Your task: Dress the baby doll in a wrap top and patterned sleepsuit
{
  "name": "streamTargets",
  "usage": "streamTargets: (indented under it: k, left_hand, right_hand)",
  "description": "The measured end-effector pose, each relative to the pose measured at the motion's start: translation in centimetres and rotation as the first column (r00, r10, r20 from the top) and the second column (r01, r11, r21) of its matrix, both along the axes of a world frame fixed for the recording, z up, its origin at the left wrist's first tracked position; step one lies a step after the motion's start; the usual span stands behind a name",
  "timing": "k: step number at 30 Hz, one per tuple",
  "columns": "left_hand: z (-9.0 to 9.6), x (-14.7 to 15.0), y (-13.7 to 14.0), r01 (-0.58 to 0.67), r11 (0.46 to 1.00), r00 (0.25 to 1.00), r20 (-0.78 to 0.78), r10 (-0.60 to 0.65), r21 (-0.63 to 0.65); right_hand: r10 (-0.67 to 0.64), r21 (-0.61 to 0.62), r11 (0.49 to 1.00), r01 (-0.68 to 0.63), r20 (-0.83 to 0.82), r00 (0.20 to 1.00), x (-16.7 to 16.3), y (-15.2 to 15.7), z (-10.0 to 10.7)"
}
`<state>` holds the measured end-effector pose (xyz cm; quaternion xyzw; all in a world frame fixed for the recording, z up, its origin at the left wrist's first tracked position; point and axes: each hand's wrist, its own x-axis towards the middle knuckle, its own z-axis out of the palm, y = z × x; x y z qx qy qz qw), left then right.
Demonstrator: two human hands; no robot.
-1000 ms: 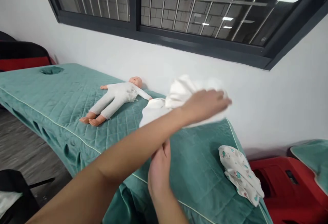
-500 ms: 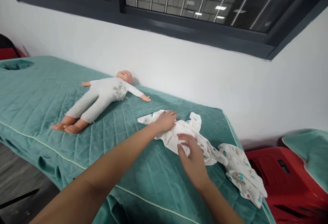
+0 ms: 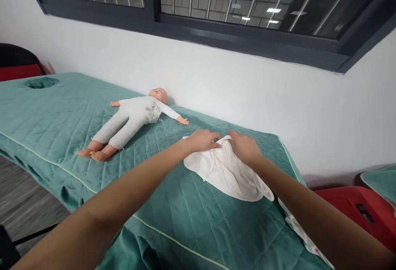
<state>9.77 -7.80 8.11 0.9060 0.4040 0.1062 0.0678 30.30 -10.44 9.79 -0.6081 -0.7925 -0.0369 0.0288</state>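
A small white baby garment [image 3: 227,175] lies on the green quilted bed cover, its plain side up and its upper edge lifted. My left hand [image 3: 204,140] pinches that edge on the left. Close beside it, my right hand [image 3: 246,146] grips the same edge, so the cloth gathers in folds between the two. A baby doll [image 3: 136,115] in a white body suit lies on its back to the left, legs towards the near side and one arm stretched out towards my left hand. A second printed garment [image 3: 305,231] is mostly hidden under my right forearm.
The green quilted cover [image 3: 161,208] drapes over the bed's near edge. A face hole [image 3: 41,82] is at its far left. The white wall [image 3: 235,88] and dark window frame [image 3: 247,41] run behind. A red chair [image 3: 349,204] stands at the right end, another chair [image 3: 18,62] at far left.
Both hands have come together at the garment's far edge and closed on it. The garment now shows its plain side and is partly lifted. The view has shifted slightly.
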Motion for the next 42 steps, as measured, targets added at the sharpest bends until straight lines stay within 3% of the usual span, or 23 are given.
streamTargets:
  k: [2, 5, 8, 11, 14, 18, 22, 24, 26, 30, 33, 37, 40, 42]
  left_hand:
    - [1.9, -0.9, -0.7, 0.007, 1.000, 0.998, -0.068, -0.005, 0.030]
    - [4.7, -2.1, -1.9, -0.128, 0.987, 0.988, -0.070, 0.136, 0.100]
    - [7.1, -3.1, -2.7, -0.284, 0.946, 0.954, 0.143, 0.263, 0.158]
    - [9.2, -4.5, -3.3, -0.327, 0.934, 0.861, 0.453, 0.232, 0.142]
    - [10.9, -5.8, -4.1, -0.279, 0.952, 0.804, 0.573, 0.159, 0.127]
    - [12.5, -5.9, -5.8, -0.234, 0.944, 0.871, 0.482, 0.097, 0.233]
    - [13.6, -4.0, -7.1, -0.258, 0.902, 0.901, 0.423, 0.096, 0.346]
    - [13.9, -3.6, -7.5, -0.309, 0.878, 0.891, 0.434, 0.133, 0.366]
    - [13.9, -4.3, -7.6, -0.346, 0.854, 0.891, 0.420, 0.171, 0.388]
    - [13.3, -7.4, -7.7, -0.404, 0.822, 0.892, 0.372, 0.257, 0.402]
    - [12.2, -9.3, -7.9, -0.399, 0.849, 0.882, 0.398, 0.253, 0.347]
    - [10.2, -10.9, -7.9, -0.427, 0.885, 0.811, 0.512, 0.284, 0.185]
    - [8.7, -12.2, -7.7, -0.430, 0.903, 0.730, 0.582, 0.359, -0.019]
    - [8.0, -13.0, -7.5, -0.367, 0.913, 0.714, 0.575, 0.399, -0.177]
  right_hand:
    - [-0.001, 0.051, 0.999, 0.002, -0.021, 1.000, 0.8, -0.6, 2.3]
    - [0.012, 0.139, 0.990, 0.003, -0.104, 0.995, 1.9, -1.7, 5.9]
    - [0.016, 0.178, 0.984, 0.006, -0.125, 0.992, 2.7, -3.2, 9.0]
    - [0.006, 0.200, 0.980, 0.013, -0.091, 0.996, 3.6, -5.0, 11.1]
    - [-0.047, 0.211, 0.975, 0.061, -0.072, 0.996, 4.7, -6.8, 12.0]
    - [-0.155, 0.129, 0.977, 0.169, -0.117, 0.981, 4.1, -8.2, 12.0]
    - [-0.037, 0.043, 0.998, 0.043, -0.139, 0.990, 0.6, -7.8, 10.7]
    - [0.048, -0.019, 0.999, -0.050, -0.073, 0.996, -0.7, -7.3, 9.9]
    - [0.060, -0.055, 0.997, -0.061, -0.024, 0.998, -0.9, -6.9, 9.3]
    - [-0.084, -0.018, 0.996, 0.083, -0.072, 0.994, 1.1, -6.6, 9.5]
    - [-0.112, 0.065, 0.991, 0.118, -0.089, 0.990, 2.7, -6.7, 10.5]
    - [-0.084, 0.103, 0.987, 0.127, -0.342, 0.936, 4.4, -7.0, 11.3]
    - [-0.171, -0.052, 0.984, 0.169, -0.527, 0.832, 5.6, -7.4, 11.2]
    - [-0.239, -0.138, 0.971, 0.195, -0.559, 0.794, 6.5, -7.5, 10.9]
